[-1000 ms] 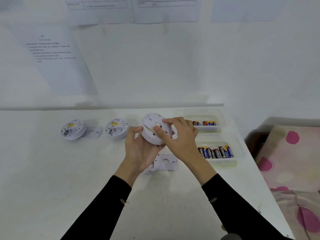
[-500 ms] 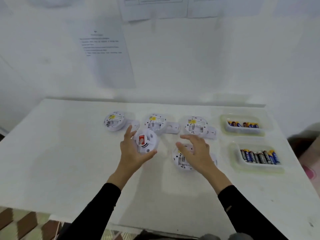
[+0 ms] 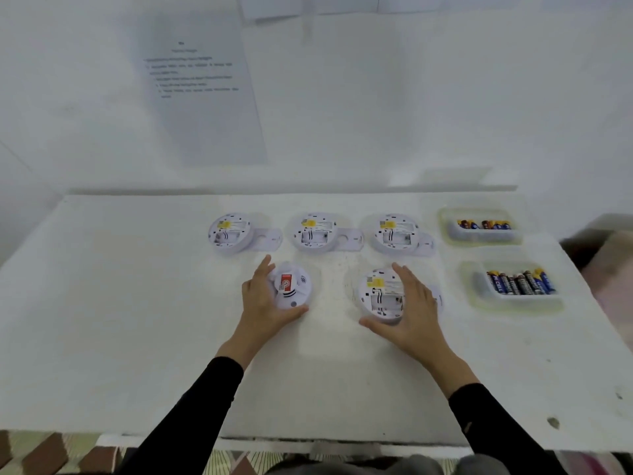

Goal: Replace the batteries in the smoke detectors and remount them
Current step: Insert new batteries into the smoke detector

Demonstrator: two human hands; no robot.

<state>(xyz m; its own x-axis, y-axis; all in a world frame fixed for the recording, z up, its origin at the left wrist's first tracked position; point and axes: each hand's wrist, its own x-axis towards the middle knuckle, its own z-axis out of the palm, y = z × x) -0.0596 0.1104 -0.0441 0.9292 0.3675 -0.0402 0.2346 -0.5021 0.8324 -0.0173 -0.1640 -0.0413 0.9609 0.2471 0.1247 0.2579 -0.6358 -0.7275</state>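
A white bench [image 3: 137,303] is seen from above, set against a white wall. Along its far side three smoke detectors are laid on their faces in a row, left [image 3: 230,232], middle [image 3: 314,232] and right [image 3: 394,233]. Each shows a yellow label and an open battery bay, and a white mounting plate [image 3: 352,238] lies touching the right edge of each.

In front of that row, a face-up detector [image 3: 291,289] is grasped by the left hand [image 3: 263,299]: the thumb is curled under its near edge and the fingers are wrapped round its left side. The right hand [image 3: 416,303] is spread with straight fingers over the right side of an open-backed detector [image 3: 380,293], thumb at the near rim. Another plate [image 3: 439,298] is mostly hidden behind that hand.

At the right end of the bench two clear trays are placed, the far tray [image 3: 445,231] and the near tray [image 3: 476,298], each holding a row of batteries [image 3: 520,282] in blue, black and gold.

A red sticker with white marks is carried on the face-up detector. Lettering like "PK CELL" can be made out on one blue battery. A printed sheet [image 3: 198,97] is fixed to the wall, its lines too blurred to be read, as are the yellow labels
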